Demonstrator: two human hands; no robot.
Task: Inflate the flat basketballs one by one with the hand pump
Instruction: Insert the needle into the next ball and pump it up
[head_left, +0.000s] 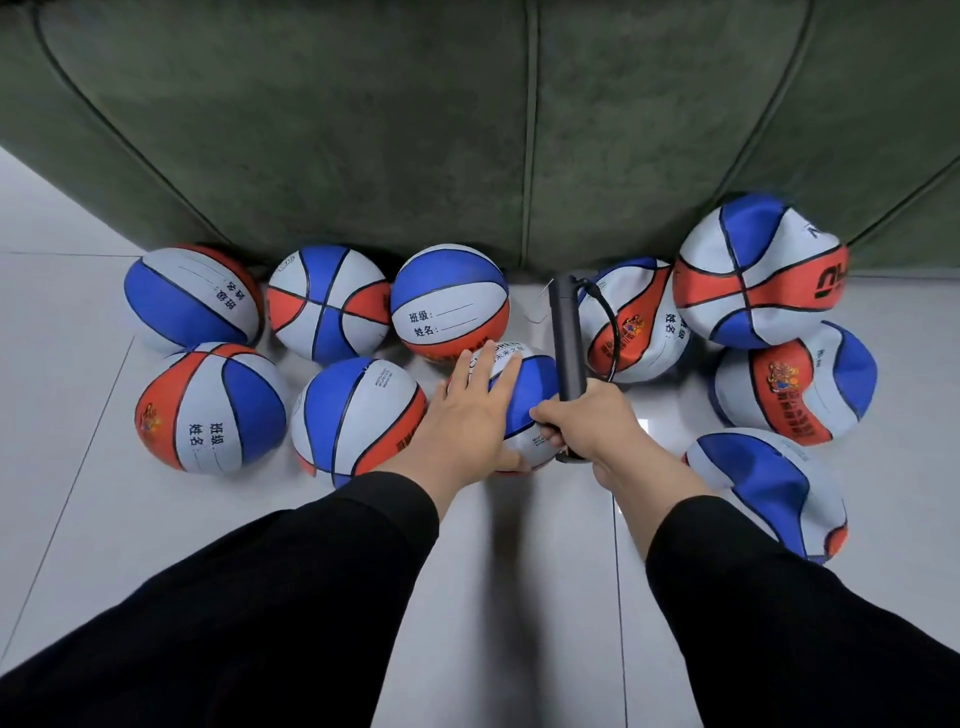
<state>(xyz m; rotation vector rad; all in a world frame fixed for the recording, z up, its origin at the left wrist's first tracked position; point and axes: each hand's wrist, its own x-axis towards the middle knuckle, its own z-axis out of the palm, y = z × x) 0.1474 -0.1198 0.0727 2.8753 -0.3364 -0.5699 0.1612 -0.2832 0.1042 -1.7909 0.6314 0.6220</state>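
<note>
White floor tiles (78, 322) before a green sofa (467, 130) hold five round balls (332, 304) at left and four crumpled ones (756, 270) at right, while the left hand (470, 410) lies flat-fingered on the center ball (524, 395) and the right hand (592, 423) clasps the black pump (566, 343), so roughly half remains.

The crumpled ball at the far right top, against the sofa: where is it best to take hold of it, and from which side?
Probably with both palms on its rounded left and right flanks, coming from the front, since the sofa blocks the back. The crumpled ball sits on another flat ball, and its dented upper right panel would likely fold under the fingers.
</note>
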